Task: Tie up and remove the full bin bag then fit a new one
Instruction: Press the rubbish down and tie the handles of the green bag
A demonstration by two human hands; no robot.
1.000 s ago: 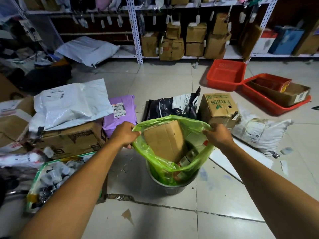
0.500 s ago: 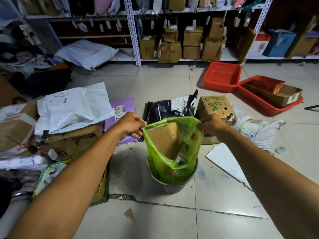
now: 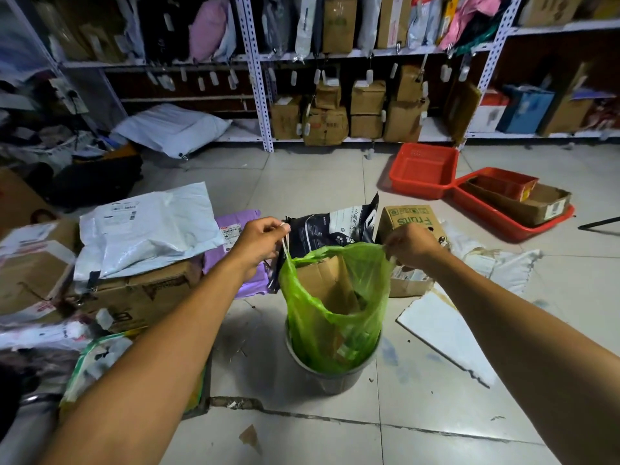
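Observation:
A translucent green bin bag (image 3: 322, 317) stands stretched upward out of a small grey bin (image 3: 330, 377) on the tiled floor. Folded brown cardboard (image 3: 327, 285) and other rubbish show through its open mouth. My left hand (image 3: 260, 241) pinches the bag's left top corner, where a pale drawstring strip runs down to the bag. My right hand (image 3: 411, 245) pinches the right top corner. Both hands are raised above the bin, about a bag's width apart.
Parcels crowd the floor: a white mailer (image 3: 147, 229), a purple mailer (image 3: 235, 250), a black bag (image 3: 332, 224), a fruits carton (image 3: 414, 226) just behind the bin. Red baskets (image 3: 424, 171) lie at the back right, a white board (image 3: 443, 337) to the right, shelving (image 3: 258, 95) behind.
Both hands have lifted the bag's rim off the bin and drawn it upward and closer together, so the bag now stands tall and narrower. The view has tilted up slightly.

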